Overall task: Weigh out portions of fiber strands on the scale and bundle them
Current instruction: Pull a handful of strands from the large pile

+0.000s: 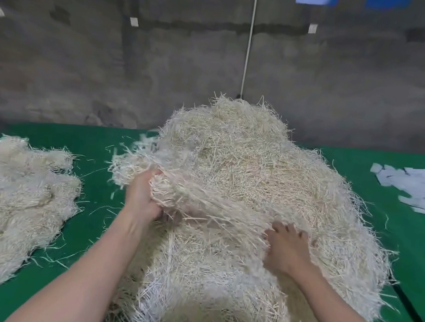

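A big heap of pale cream fiber strands [245, 164] fills the middle of the green table [101, 148]. My left hand [141, 195] grips a thick handful of strands [176, 188] at the heap's left side, lifted a little with loose ends blurred. My right hand [286, 246] lies on the heap's front right with fingers spread, pressing into the strands. No scale shows in the frame.
A second, flatter pile of the same strands [7, 211] lies on the left of the table. White paper slips [419, 192] are scattered at the right edge. A grey concrete wall with a white cord [249, 38] stands behind.
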The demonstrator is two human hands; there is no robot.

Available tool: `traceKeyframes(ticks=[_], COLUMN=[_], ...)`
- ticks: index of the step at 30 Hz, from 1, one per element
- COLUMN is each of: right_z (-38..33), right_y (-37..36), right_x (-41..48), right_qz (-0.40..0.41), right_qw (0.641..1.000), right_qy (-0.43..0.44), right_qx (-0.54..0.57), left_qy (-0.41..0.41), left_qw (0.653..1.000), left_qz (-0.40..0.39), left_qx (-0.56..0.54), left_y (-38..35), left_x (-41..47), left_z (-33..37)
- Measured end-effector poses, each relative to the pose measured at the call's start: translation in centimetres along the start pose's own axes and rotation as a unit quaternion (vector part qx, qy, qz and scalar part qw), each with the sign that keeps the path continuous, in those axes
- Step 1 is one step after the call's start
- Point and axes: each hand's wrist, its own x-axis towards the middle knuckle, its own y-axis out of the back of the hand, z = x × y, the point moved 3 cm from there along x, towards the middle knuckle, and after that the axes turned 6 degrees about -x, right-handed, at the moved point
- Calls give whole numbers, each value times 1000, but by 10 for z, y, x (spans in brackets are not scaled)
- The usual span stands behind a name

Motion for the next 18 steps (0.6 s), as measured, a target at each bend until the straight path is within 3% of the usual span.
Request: traceKeyframes(ticks=[2,5,9,11,13,18], right_z=[3,-8,-21,-47,-80,-81], right_y=[-2,28,94,107,97,19], right_x=[-4,-5,-5,-5,-2,6], right_qz=[-25,0,187,154,101,9], right_qw=[1000,983,907,875,893,951], right_qy=[8,50,68,100,142,120], right_qx=[14,175,372,447,416,285], left_qy=[-23,-7,-8,13,25,1], left_qw=[999,993,985,983,981,988], left_qz=[0,-32,-67,-111,-164,-148], left_qx=[34,116,159,145,98,38], left_y=[4,-1,-17,-26,-38,-36], left_x=[5,3,-9,-15,-26,-26], left_z=[10,1,-3,-2,4,24])
